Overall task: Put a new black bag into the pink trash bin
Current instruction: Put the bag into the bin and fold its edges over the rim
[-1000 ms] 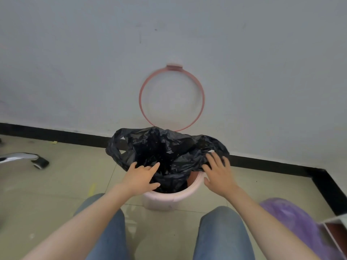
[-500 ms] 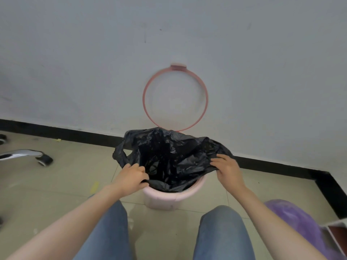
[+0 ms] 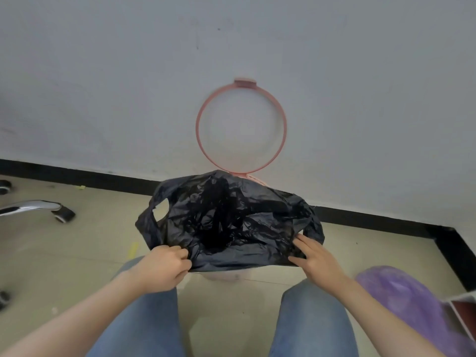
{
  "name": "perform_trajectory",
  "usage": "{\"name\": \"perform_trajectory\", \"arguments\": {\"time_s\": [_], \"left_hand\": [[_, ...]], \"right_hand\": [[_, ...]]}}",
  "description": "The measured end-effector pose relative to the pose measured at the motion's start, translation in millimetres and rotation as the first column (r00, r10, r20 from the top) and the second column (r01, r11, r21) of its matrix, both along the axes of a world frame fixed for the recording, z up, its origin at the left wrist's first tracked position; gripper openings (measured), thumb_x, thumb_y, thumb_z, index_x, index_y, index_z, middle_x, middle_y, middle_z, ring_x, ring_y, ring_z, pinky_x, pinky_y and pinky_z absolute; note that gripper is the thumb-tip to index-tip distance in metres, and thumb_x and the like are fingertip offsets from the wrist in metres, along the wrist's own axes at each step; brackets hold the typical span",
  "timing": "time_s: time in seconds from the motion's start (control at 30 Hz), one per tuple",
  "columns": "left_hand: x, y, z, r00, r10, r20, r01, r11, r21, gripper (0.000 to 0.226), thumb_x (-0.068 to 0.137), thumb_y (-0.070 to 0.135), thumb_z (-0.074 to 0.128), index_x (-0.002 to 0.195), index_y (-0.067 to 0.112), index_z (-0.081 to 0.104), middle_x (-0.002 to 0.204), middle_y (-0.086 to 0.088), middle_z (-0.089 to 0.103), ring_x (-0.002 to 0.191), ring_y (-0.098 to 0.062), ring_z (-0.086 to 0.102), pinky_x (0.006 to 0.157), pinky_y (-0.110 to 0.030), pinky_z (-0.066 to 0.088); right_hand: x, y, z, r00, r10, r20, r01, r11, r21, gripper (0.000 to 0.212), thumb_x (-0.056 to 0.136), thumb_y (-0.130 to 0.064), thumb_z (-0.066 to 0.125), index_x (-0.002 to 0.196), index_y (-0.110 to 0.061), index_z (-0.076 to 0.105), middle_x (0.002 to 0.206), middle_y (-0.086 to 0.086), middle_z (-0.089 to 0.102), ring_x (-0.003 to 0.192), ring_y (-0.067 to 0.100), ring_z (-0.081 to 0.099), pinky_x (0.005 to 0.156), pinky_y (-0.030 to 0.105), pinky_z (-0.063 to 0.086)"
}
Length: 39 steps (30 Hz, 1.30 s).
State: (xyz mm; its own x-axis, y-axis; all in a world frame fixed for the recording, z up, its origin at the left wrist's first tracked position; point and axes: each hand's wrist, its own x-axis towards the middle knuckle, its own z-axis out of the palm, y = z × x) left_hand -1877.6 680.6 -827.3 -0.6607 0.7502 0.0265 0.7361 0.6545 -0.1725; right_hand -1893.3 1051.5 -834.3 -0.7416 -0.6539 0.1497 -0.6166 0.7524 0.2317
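Observation:
A black plastic bag lies spread open over the mouth of the pink trash bin, hiding almost all of it; only a pale strip of the bin's near wall shows under the bag's front edge. The bin's pink ring lid stands flipped up against the wall behind it. My left hand is closed on the bag's front left edge. My right hand grips the front right edge, fingers pressed flat on the plastic. One bag handle hangs loose at the left.
A purple bag lies on the floor at the right, beside a box corner. A chrome chair leg with a castor sits at the left. My two knees in jeans frame the bin. A black skirting strip runs along the wall.
Both hands have pulled the bag's front edge outward and down over the near rim, so the pink rim seen earlier is covered. The right hand went from flat to gripping.

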Motion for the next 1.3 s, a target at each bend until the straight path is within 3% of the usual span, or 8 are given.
{"name": "perform_trajectory", "arguments": {"time_s": [0.2, 0.33, 0.43, 0.57, 0.73, 0.93, 1.13, 1.3], "left_hand": [[2.1, 37.7, -1.2, 0.931, 0.299, -0.210, -0.217, 0.915, 0.340, 0.065, 0.093, 0.044, 0.031, 0.041, 0.016, 0.057, 0.044, 0.001, 0.053, 0.043, -0.018, 0.052, 0.041, -0.020, 0.040], [-6.9, 76.0, 3.8, 0.840, 0.527, -0.130, -0.460, 0.818, 0.345, 0.034, 0.079, 0.042, 0.055, 0.091, 0.015, 0.071, 0.104, -0.018, 0.070, 0.100, -0.038, 0.063, 0.078, -0.048, 0.053], [-12.4, 84.8, -14.4, 0.758, 0.632, 0.162, -0.652, 0.739, 0.166, 0.069, 0.077, 0.061, 0.052, 0.137, 0.030, 0.038, 0.149, -0.022, 0.028, 0.136, -0.049, 0.018, 0.103, -0.067, 0.022], [-14.7, 79.8, -47.2, 0.644, 0.678, 0.356, -0.737, 0.673, 0.051, 0.071, 0.080, 0.074, 0.021, 0.141, 0.044, 0.000, 0.156, -0.012, -0.015, 0.135, -0.045, -0.024, 0.109, -0.065, 0.002], [-3.5, 78.0, -55.0, 0.570, 0.630, 0.527, -0.799, 0.575, 0.176, 0.084, 0.078, 0.073, 0.031, 0.139, 0.042, -0.017, 0.146, -0.007, -0.039, 0.134, -0.042, -0.029, 0.111, -0.060, 0.006], [0.9, 84.2, -51.9, 0.593, 0.413, 0.691, -0.804, 0.343, 0.485, 0.111, 0.077, 0.049, 0.064, 0.124, 0.038, -0.036, 0.133, 0.003, -0.051, 0.143, -0.031, -0.009, 0.114, -0.043, 0.026], [6.6, 80.2, -51.1, 0.624, 0.407, 0.668, -0.781, 0.357, 0.513, 0.110, 0.074, 0.049, 0.067, 0.125, 0.040, -0.031, 0.137, 0.002, -0.043, 0.143, -0.031, 0.006, 0.106, -0.040, 0.039], [12.5, 76.8, -56.1, 0.632, 0.453, 0.629, -0.773, 0.417, 0.477, 0.102, 0.078, 0.051, 0.059, 0.130, 0.029, -0.026, 0.140, -0.002, -0.039, 0.130, -0.038, 0.036, 0.100, -0.040, 0.042]], "right_hand": [[13.4, -9.8, -1.7, 0.983, -0.183, 0.002, 0.181, 0.975, 0.130, 0.034, 0.044, -0.043, 0.085, 0.075, -0.035, 0.074, 0.097, 0.008, 0.074, 0.095, 0.026, 0.069, 0.074, 0.037, 0.058], [9.7, -25.6, 1.6, 0.965, -0.258, -0.050, 0.255, 0.965, -0.058, 0.029, 0.074, -0.033, 0.053, 0.056, -0.016, 0.067, 0.078, 0.007, 0.071, 0.075, 0.026, 0.069, 0.059, 0.027, 0.053], [5.5, -44.0, 8.2, 0.953, -0.278, -0.116, 0.249, 0.944, -0.217, 0.025, 0.076, -0.021, 0.046, 0.063, -0.012, 0.064, 0.085, 0.011, 0.071, 0.082, 0.029, 0.069, 0.062, 0.029, 0.053], [-11.7, -64.5, 0.4, 0.919, -0.382, 0.097, 0.394, 0.895, -0.210, 0.043, 0.084, -0.037, 0.059, 0.123, -0.021, 0.055, 0.133, 0.010, 0.055, 0.127, 0.028, 0.047, 0.098, 0.043, 0.045], [-41.2, -61.2, -25.5, 0.681, -0.407, 0.609, 0.680, 0.660, -0.319, 0.068, 0.093, -0.045, 0.041, 0.145, -0.026, 0.003, 0.157, 0.007, 0.004, 0.143, 0.026, 0.009, 0.113, 0.043, 0.021], [-50.9, -65.3, -27.5, 0.508, -0.035, 0.861, 0.840, 0.239, -0.486, 0.099, 0.081, -0.020, 0.068, 0.144, -0.021, -0.009, 0.155, 0.008, 0.012, 0.139, 0.025, 0.021, 0.116, 0.045, 0.022], [-33.7, -67.9, -21.9, 0.669, -0.511, 0.541, 0.741, 0.519, -0.426, 0.074, 0.083, -0.048, 0.057, 0.142, -0.019, 0.022, 0.151, 0.018, 0.022, 0.137, 0.035, 0.021, 0.108, 0.049, 0.028], [-16.3, -76.3, -31.4, 0.668, -0.222, 0.710, 0.693, 0.533, -0.486, 0.084, 0.087, -0.038, 0.056, 0.142, -0.035, -0.008, 0.156, 0.006, -0.014, 0.144, 0.024, -0.001, 0.113, 0.038, 0.019]]}}
